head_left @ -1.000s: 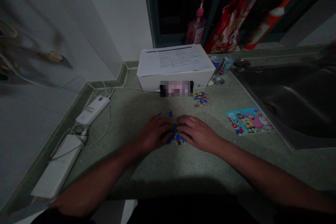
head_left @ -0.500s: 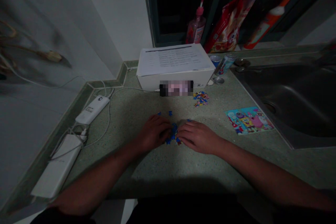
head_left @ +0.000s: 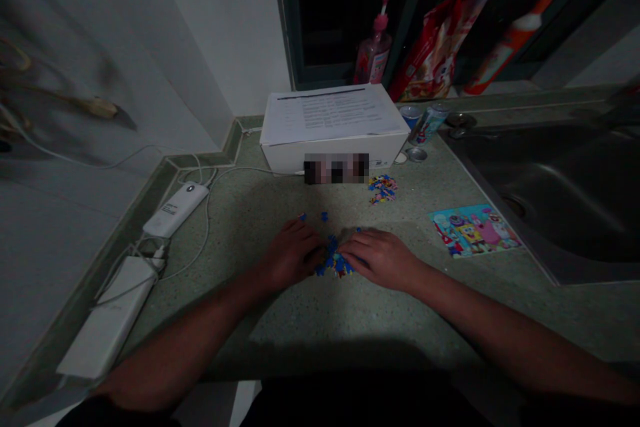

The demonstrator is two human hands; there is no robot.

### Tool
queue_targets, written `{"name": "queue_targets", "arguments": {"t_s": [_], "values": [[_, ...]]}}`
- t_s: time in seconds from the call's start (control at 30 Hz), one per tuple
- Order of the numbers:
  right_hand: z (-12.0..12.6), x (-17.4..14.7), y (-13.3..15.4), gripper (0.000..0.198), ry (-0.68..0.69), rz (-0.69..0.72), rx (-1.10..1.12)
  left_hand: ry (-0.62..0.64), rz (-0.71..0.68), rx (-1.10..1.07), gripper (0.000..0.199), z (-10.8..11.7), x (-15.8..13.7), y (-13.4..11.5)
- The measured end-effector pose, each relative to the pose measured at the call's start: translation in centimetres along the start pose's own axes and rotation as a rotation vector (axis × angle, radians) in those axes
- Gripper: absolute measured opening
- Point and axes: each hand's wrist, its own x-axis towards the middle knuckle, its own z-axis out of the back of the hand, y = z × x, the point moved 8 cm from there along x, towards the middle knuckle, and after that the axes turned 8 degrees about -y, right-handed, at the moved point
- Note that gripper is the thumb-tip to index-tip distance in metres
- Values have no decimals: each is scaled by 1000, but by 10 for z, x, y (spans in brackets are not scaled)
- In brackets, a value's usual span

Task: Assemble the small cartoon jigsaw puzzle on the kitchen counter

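Observation:
A small pile of mostly blue jigsaw pieces (head_left: pixel 330 260) lies on the counter between my two hands. My left hand (head_left: pixel 295 251) rests at the pile's left side, its fingers curled in; whatever they hold is hidden. On the right side my right hand (head_left: pixel 377 257) reaches into the pile, thumb and fingers closed at a jigsaw piece (head_left: pixel 337 256). A single blue piece (head_left: pixel 325 216) lies just beyond the pile, and others show by the fingers of each hand. Farther off sits a second, multicoloured heap of pieces (head_left: pixel 383 189).
A cartoon picture card (head_left: pixel 475 230) lies right, beside the sink (head_left: pixel 555 273). A white box (head_left: pixel 335 120) stands behind, a phone-like device with a blurred screen (head_left: pixel 337 168) against it. Left are two white power banks (head_left: pixel 177 209) with cables. Bottles, including a pink pump bottle (head_left: pixel 374 53), stand by the window.
My right hand has shifted slightly right, uncovering more of the pieces in the pile. My left hand stays nearly in place.

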Motion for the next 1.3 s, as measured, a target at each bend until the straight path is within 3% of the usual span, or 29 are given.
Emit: {"name": "queue_targets", "arguments": {"t_s": [0.3,0.7,1.1,1.3], "values": [[-3,0,-13,19,0,-100,-61,3,-46,-36,13,1,1,-6],[-4,2,-7,13,10,-59,-24,35,-126,-87,13,-2,1,-14],[-2,3,-9,17,-39,-84,-15,51,-79,-94,15,-3,1,-11],[-3,8,-18,17,-98,-170,16,38,-105,-92,21,-5,1,-12]]}}
